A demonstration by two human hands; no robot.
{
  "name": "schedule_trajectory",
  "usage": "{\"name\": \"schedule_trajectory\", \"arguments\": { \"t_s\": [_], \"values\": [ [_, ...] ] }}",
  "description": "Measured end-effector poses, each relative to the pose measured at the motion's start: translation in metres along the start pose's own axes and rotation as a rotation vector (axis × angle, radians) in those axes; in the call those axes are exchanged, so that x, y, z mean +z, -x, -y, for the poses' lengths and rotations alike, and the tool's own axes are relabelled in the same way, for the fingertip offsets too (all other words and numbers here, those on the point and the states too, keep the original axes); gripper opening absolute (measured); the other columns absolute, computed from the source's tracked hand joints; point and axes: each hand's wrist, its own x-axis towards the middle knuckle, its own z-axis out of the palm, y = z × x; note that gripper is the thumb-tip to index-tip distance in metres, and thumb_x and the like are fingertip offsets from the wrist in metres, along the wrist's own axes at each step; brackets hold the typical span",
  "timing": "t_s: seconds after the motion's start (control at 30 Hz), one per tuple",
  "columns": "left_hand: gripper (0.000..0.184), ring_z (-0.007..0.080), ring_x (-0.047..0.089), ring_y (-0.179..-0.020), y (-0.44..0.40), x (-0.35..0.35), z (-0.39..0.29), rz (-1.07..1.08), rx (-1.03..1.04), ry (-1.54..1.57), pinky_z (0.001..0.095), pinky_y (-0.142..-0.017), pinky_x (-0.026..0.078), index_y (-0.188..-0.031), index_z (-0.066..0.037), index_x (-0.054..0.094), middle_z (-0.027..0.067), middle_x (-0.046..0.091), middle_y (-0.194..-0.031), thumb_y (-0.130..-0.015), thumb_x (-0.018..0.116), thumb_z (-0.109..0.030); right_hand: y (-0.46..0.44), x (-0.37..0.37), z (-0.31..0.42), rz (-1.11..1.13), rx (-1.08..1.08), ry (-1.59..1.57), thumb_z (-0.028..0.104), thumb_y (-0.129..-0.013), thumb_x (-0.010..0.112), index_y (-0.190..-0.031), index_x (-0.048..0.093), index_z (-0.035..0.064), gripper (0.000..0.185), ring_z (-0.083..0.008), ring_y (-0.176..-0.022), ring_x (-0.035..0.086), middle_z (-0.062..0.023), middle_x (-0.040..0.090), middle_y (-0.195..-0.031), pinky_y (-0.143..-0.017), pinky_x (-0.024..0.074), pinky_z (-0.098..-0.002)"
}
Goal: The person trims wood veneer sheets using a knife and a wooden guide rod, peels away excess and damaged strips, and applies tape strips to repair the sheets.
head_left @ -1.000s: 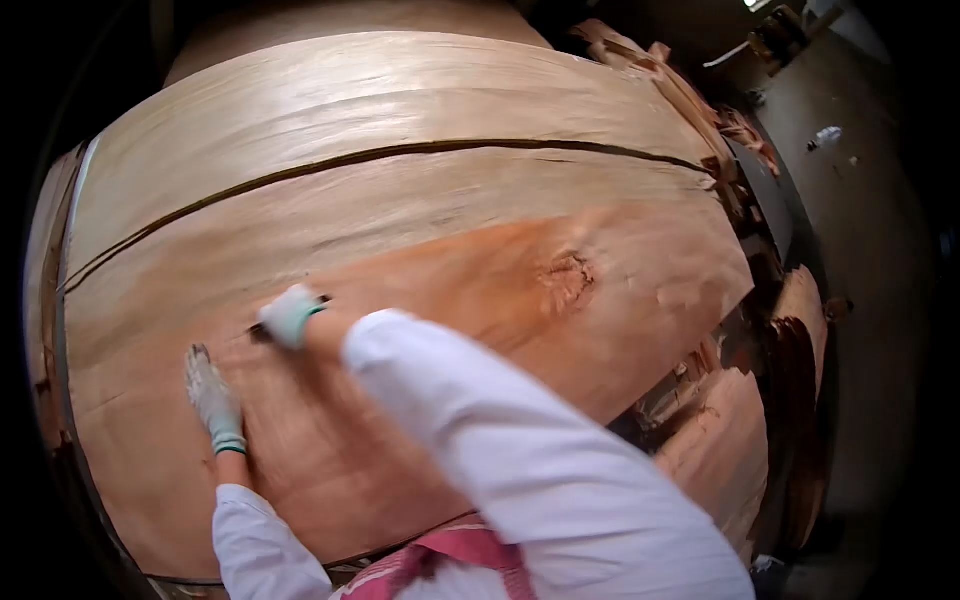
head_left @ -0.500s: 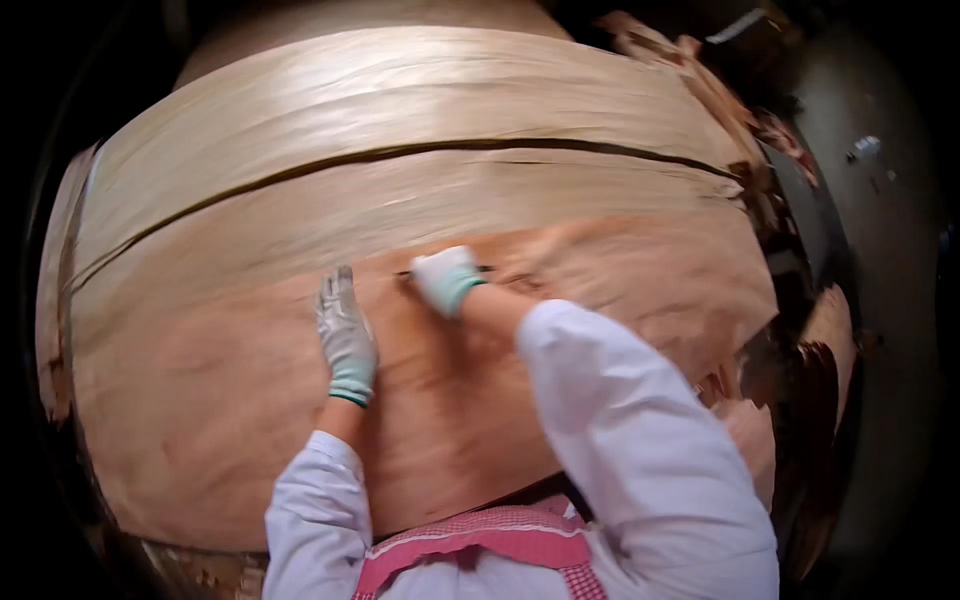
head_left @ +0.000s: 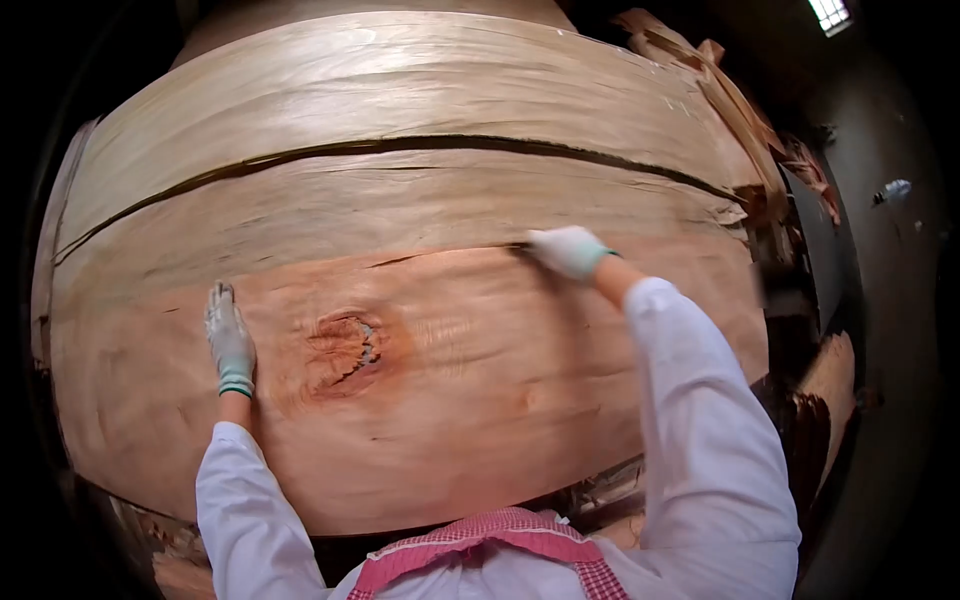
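A reddish wood veneer sheet (head_left: 480, 420) lies on a paler veneer sheet (head_left: 430, 205). My left hand (head_left: 229, 335), in a pale glove, rests flat on the left part of the reddish sheet, fingers straight and pointing away from me. At the far edge of that sheet, right of the middle, my gloved right hand (head_left: 568, 250) is closed and slightly blurred. A thin dark tool (head_left: 520, 246) pokes out at its fingertips; most of it is hidden by the hand. Between my hands the sheet has a torn, rough knot hole (head_left: 368, 345).
Beyond a dark gap lies another pale veneer sheet (head_left: 400, 85). Torn veneer strips (head_left: 715, 90) hang at the far right corner. More broken veneer pieces (head_left: 830, 385) stand at the right, beside a grey floor (head_left: 885, 270).
My right hand has moved right along the reddish sheet's far edge. My left hand has shifted left. The torn knot hole now shows plainly between my hands.
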Motion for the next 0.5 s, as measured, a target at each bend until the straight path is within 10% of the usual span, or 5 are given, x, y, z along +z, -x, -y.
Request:
{"name": "schedule_trajectory", "arguments": {
  "t_s": [0.23, 0.33, 0.4, 0.5],
  "values": [
    [0.042, 0.0306, 0.035, -0.135, -0.006, 0.013, -0.054, -0.102, 0.053, -0.256, 0.0405, -0.114, 0.023, -0.136, -0.004, 0.045, 0.0127, 0.041, -0.144, -0.095, 0.038, -0.012, 0.025, 0.02, -0.064, -0.038, 0.045, 0.086, 0.026, -0.091, 0.05, -0.096, 0.062, 0.01, 0.02, -0.034, -0.083, 0.067, -0.0158, 0.069, -0.088, -0.069, 0.0525, -0.0457],
    [0.045, 0.0304, 0.035, -0.135, 0.006, 0.035, -0.251, -0.181, 0.252, -0.369, 0.0404, -0.114, 0.023, -0.14, -0.006, 0.039, 0.0131, 0.043, -0.142, -0.095, 0.04, -0.014, 0.022, 0.019, -0.066, -0.012, 0.088, 0.084, 0.027, -0.09, 0.05, -0.1, 0.067, 0.0127, 0.024, -0.031, -0.087, 0.069, -0.0144, 0.07, -0.094, -0.073, 0.0537, -0.043],
    [0.048, 0.0313, 0.036, -0.134, 0.025, 0.065, -0.376, -0.132, 0.366, 0.19, 0.0409, -0.114, 0.024, -0.142, -0.005, 0.035, 0.0162, 0.044, -0.14, -0.095, 0.04, -0.014, 0.025, 0.018, -0.071, 0.018, 0.071, 0.023, 0.023, -0.09, 0.049, -0.104, 0.066, 0.0121, 0.024, -0.0303, -0.092, 0.068, -0.0149, 0.069, -0.1, -0.077, 0.0523, -0.0435],
    [0.046, 0.0314, 0.038, -0.132, 0.04, 0.073, -0.494, 0.002, 0.155, 0.3, 0.0405, -0.113, 0.026, -0.139, -0.004, 0.039, 0.0179, 0.045, -0.139, -0.094, 0.042, -0.014, 0.02, 0.03, -0.097, -0.003, -0.027, -0.025, 0.022, -0.09, 0.048, -0.103, 0.063, 0.01, 0.023, -0.0324, -0.089, 0.067, -0.0155, 0.069, -0.096, -0.075, 0.0519, -0.0451]
  ]
}}
